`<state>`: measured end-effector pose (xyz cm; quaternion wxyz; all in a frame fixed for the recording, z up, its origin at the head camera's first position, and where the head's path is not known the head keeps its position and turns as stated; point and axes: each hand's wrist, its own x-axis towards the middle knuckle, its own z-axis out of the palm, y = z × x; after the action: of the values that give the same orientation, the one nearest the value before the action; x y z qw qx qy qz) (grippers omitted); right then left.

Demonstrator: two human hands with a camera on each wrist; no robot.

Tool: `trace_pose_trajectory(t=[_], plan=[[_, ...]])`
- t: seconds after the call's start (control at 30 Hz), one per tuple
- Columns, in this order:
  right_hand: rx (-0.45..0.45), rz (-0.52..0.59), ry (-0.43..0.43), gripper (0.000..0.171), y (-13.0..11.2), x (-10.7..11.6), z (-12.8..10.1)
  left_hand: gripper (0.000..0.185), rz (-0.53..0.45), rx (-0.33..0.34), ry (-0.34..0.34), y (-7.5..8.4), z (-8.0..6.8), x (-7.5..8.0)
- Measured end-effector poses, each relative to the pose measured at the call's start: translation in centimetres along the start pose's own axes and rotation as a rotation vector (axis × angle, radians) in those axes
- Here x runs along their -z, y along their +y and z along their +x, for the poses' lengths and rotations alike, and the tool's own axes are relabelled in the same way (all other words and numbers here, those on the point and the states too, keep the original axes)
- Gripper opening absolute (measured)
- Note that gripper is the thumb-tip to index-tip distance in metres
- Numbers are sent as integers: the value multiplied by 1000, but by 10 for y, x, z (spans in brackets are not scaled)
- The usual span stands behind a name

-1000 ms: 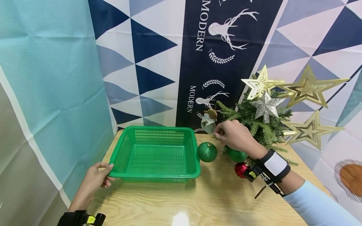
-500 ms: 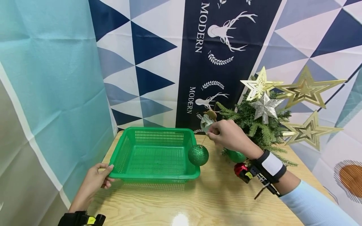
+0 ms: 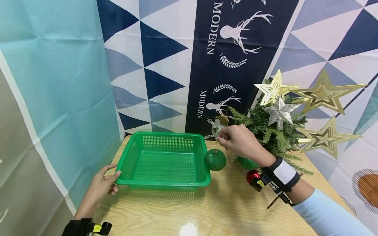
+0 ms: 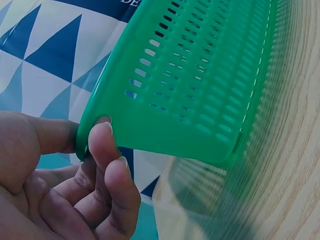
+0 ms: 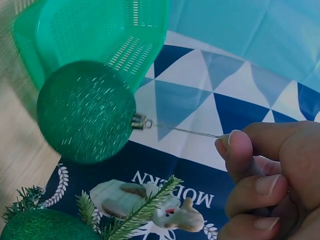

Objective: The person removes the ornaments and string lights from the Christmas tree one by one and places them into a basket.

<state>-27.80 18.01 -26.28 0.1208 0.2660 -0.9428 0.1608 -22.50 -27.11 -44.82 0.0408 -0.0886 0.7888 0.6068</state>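
Observation:
My right hand [image 3: 222, 137] pinches the thin string [image 5: 185, 131] of a green glitter ball [image 3: 215, 160], which hangs just outside the right wall of a green plastic basket [image 3: 165, 135]. In the right wrist view the ball [image 5: 86, 111] dangles free, with the basket [image 5: 95, 30] behind it and my fingertips [image 5: 235, 147] on the string. My left hand [image 3: 114, 176] grips the basket's near left corner; the left wrist view shows thumb and fingers [image 4: 102, 150] clamped on the rim [image 4: 150, 125]. The basket has nothing in it.
A small fir tree [image 3: 265, 127] stands at the back right with gold stars [image 3: 323, 93] and a silver star [image 3: 279, 111]. On it hang a little figure ornament [image 3: 219, 124], another green ball [image 3: 248, 163] and a red ball [image 3: 251, 175]. The wooden table [image 3: 230, 209] meets patterned cloth walls.
The green ball swung left to the basket's right rim, then back to the right, hanging from my right hand. My left hand stays on the basket corner.

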Motion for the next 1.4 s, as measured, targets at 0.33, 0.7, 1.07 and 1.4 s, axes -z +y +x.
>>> trace_pose_trajectory(t=[0.33,0.7,1.07,1.4], plan=[[4,15,-7,12,-4,-3,1,67,-5,-2,-20,1,-1,2],[21,20,-29,12,-9,-7,3,63,-8,37,-40,2,-1,4],[36,25,-35,11,-12,-15,5,61,-4,50,-26,1,1,5],[60,32,-29,11,-15,-18,6,55,-13,52,-15,-2,5,3]])
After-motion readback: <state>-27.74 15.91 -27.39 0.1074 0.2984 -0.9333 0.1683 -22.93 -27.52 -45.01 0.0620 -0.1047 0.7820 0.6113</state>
